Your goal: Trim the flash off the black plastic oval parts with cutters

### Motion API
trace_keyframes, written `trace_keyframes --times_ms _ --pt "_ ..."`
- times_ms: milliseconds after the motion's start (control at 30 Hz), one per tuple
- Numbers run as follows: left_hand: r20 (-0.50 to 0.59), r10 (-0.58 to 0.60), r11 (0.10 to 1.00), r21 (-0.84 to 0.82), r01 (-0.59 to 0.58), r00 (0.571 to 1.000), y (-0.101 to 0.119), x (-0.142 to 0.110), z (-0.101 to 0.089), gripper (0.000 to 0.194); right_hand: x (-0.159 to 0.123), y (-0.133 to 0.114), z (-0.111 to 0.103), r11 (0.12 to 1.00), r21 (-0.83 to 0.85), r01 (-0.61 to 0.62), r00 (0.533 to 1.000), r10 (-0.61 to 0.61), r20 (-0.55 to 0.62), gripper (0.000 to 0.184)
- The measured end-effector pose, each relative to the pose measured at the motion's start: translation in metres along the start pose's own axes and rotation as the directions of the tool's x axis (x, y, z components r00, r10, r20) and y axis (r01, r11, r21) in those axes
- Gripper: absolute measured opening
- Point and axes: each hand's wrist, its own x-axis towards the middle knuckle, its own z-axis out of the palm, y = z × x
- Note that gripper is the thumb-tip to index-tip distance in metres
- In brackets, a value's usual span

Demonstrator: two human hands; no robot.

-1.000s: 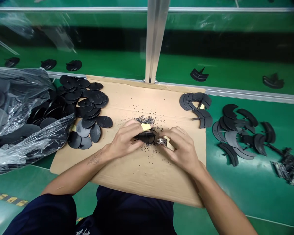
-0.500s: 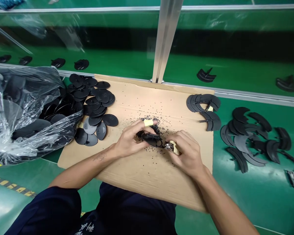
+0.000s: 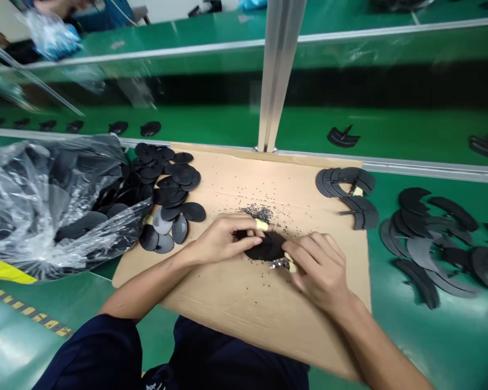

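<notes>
My left hand (image 3: 225, 238), with yellow tape round one finger, is closed on a black plastic disc (image 3: 264, 246) above the cardboard. My right hand (image 3: 321, 265) is closed round a small tool with a shiny metal head (image 3: 279, 264), which looks like nippers; its handles are mostly hidden in the palm. The right fingertips are at the right edge of the disc, and I cannot tell whether they touch it. Just behind the disc lies a heap of tiny black bits (image 3: 257, 211), scattered over the cardboard sheet (image 3: 228, 292).
Several black discs (image 3: 183, 173) lie at the left, beside a clear plastic bag (image 3: 44, 216) full of them. Curved black pieces (image 3: 345, 181) lie at the cardboard's right, with more curved pieces (image 3: 431, 244) on the green table. A metal post (image 3: 278, 76) rises behind.
The black part between my hands has turned and now shows a broad dark disc face. The tool's head has moved slightly down from the part. The whole view has shifted.
</notes>
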Motion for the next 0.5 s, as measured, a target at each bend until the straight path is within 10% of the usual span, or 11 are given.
trace_keyframes --times_ms 200,333,500 --pt "0.136 0.05 0.847 0.52 -0.114 0.989 -0.012 0.056 -0.065 0.02 -0.001 0.009 -0.001 0.998 0.018 -0.063 0.996 0.064 -0.059 0.02" --pt "-0.101 -0.121 0.627 0.763 0.155 0.987 -0.05 0.116 -0.115 0.021 -0.005 0.011 -0.001 0.996 -0.009 -0.089 0.995 0.088 -0.043 0.018" --pt "-0.263 -0.153 0.563 0.769 0.302 0.953 -0.097 0.154 -0.139 0.022 -0.009 0.007 0.0 0.993 -0.04 -0.111 0.993 0.112 0.023 0.022"
